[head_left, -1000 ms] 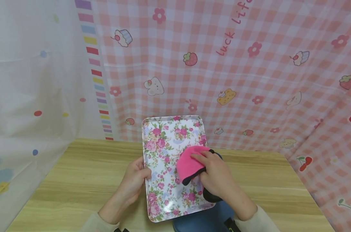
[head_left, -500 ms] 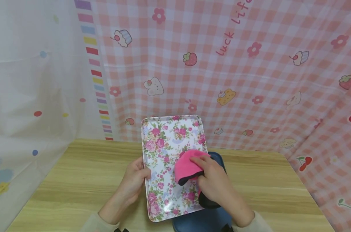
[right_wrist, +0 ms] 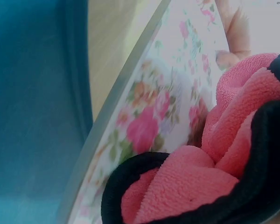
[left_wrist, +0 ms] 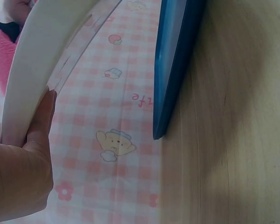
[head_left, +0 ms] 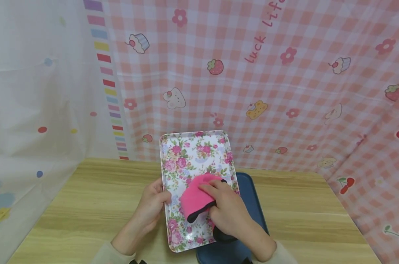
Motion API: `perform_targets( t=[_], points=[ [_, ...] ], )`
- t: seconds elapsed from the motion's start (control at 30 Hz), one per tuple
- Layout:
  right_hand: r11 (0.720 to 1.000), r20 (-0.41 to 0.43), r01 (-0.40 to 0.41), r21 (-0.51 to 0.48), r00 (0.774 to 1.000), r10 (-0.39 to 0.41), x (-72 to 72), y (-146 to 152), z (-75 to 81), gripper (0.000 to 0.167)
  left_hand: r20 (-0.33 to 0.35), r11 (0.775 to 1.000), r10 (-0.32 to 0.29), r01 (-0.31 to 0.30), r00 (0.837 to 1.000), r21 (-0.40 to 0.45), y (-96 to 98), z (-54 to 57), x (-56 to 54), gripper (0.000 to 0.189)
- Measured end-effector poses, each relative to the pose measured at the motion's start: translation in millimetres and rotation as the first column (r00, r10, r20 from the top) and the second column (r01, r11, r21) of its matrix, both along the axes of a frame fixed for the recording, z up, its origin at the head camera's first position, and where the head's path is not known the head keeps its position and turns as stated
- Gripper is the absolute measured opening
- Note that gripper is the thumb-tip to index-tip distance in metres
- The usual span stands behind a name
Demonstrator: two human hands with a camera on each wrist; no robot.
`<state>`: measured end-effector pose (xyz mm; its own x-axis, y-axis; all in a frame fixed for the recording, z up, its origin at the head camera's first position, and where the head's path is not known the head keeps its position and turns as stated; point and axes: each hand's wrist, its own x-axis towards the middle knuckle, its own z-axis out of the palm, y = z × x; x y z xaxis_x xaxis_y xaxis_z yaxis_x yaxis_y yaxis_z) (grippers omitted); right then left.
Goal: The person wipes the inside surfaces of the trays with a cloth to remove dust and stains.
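My left hand [head_left: 152, 203] grips the left edge of a white floral tray [head_left: 199, 157], its thumb over the rim. The tray is raised off the table and tilted toward me; the left wrist view shows its pale edge [left_wrist: 35, 60] between thumb and fingers. In my right hand [head_left: 230, 207] is a bunched pink cloth [head_left: 196, 198] with black edging, pressed on the tray's lower middle. Folds of the cloth [right_wrist: 186, 182] lie against the floral surface [right_wrist: 144, 126] in the right wrist view. The fingertips under the cloth are hidden.
A blue tray [head_left: 252, 198] lies on the wooden table [head_left: 301, 212], partly behind the floral one and under my right forearm. A pink checked curtain [head_left: 199, 84] hangs at the back and right, and a white sheet [head_left: 37, 91] at the left.
My right hand has slid the cloth down and leftward across the floral tray, uncovering more of the blue tray. The left hand and the floral tray have hardly moved.
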<state>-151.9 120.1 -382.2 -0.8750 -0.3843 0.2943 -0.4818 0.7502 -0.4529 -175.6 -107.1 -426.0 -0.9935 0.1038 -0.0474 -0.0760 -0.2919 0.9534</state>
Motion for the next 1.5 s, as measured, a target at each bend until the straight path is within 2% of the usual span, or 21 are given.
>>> perform_targets(
  t=[0.23,0.5,0.73,0.9,1.07,1.3,1.5],
  points=[
    [0.997,0.005,-0.058,0.042,0.998,0.058,1.4,-10.2,0.8,0.064,-0.014,1.0,0.003,-0.003,1.0,0.024,2.0,0.8,0.2,0.08],
    [0.979,-0.01,-0.146,0.14,0.989,0.149,4.0,-20.0,-0.7,0.065,-0.006,1.0,0.028,-0.028,1.0,-0.009,2.0,1.8,1.5,0.077],
    [0.949,-0.096,-0.214,0.232,0.966,0.241,3.9,-22.3,-3.9,0.062,-0.004,1.0,0.008,-0.008,1.0,0.006,1.5,1.4,2.0,0.078],
    [0.925,-0.186,-0.203,0.32,0.944,0.271,1.9,-13.0,-2.7,0.055,0.01,0.999,-0.005,0.005,1.0,0.04,0.4,0.5,2.1,0.081],
    [0.927,-0.178,-0.165,0.337,0.955,0.235,-0.2,2.0,-0.2,0.055,0.009,0.999,-0.012,0.012,1.0,0.037,-0.9,0.6,2.0,0.081],
    [0.953,-0.209,-0.07,0.293,0.968,0.136,-1.8,23.1,-1.8,0.06,0.029,0.999,-0.014,0.013,0.999,0.03,-1.1,0.4,0.4,0.08],
    [0.972,-0.107,0.006,0.234,0.994,0.02,2.4,34.3,-3.3,0.063,0.035,1.0,-0.009,0.008,0.999,0.024,-1.2,0.1,0.1,0.081]
  ],
)
